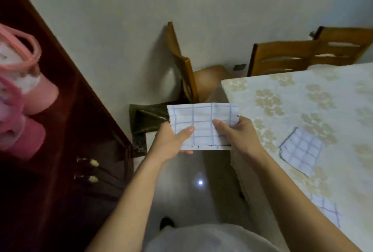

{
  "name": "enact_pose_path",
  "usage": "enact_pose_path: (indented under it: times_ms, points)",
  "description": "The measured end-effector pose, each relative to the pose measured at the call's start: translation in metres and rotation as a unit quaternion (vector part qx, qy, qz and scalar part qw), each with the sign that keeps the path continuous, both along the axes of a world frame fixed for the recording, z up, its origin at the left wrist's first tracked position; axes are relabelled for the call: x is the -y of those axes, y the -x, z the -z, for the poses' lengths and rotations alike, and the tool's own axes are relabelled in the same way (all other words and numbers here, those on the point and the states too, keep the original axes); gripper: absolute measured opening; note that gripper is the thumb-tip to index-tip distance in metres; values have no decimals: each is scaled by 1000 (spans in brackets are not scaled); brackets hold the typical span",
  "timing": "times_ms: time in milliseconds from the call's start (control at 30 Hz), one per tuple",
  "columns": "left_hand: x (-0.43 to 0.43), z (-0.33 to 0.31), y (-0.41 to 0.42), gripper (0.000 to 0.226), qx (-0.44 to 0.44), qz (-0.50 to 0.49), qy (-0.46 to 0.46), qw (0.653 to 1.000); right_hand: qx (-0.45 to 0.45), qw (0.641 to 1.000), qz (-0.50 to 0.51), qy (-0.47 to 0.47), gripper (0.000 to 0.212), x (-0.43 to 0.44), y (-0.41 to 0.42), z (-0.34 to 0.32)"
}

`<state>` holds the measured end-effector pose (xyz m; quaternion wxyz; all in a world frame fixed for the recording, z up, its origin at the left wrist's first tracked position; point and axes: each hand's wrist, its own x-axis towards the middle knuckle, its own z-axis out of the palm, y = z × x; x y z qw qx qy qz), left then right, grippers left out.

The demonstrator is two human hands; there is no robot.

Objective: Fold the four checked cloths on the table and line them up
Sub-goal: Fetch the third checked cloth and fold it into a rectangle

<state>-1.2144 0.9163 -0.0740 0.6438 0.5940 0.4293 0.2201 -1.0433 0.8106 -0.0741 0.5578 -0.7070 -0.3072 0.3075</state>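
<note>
Pinching checked cloth with left hand and right hand, thumbs on top; held in air beside worktop. Noted flat on worktop: folded cloth, third cloth.

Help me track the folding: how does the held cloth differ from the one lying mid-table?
The held cloth is in the air beside the table, pinched by left hand and right hand; the mid-table cloth lies flat, untouched. The held cloth sits square to the camera; the mid-table cloth is turned at an angle. Both are white with blue checks.
</note>
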Motion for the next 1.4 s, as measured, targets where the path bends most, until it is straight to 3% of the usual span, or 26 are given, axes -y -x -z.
enact_pose_path:
  times_ms: [333, 400, 733, 867, 1067, 1167, 1400]
  points:
    - [-79, 22, -116, 23, -54, 179, -29, 982, -52, 981, 184, 13, 7, -28, -75, 28]
    - [-89, 27, -148, 25, -55, 217, -12, 975, -41, 975, 216, 21, 16, -34, -107, 35]
    - [-133, 30, -326, 34, -75, 303, -13, 950, -79, 955, 286, 23, 27, -41, -251, 42]
    - [-119, 48, -379, 31, -83, 352, -34, 932, -111, 928, 356, 17, 19, -16, -279, 64]
    - [-108, 86, -454, 19, -120, 456, -73, 879, -152, 861, 482, 54, 1, 12, -289, 108]
    - [-106, 111, -489, 17, -140, 503, -78, 849, -182, 825, 527, 90, 9, 15, -290, 133]
    - [-113, 161, -556, 14, -200, 580, -130, 779, -234, 786, 518, 244, 12, -4, -297, 170]
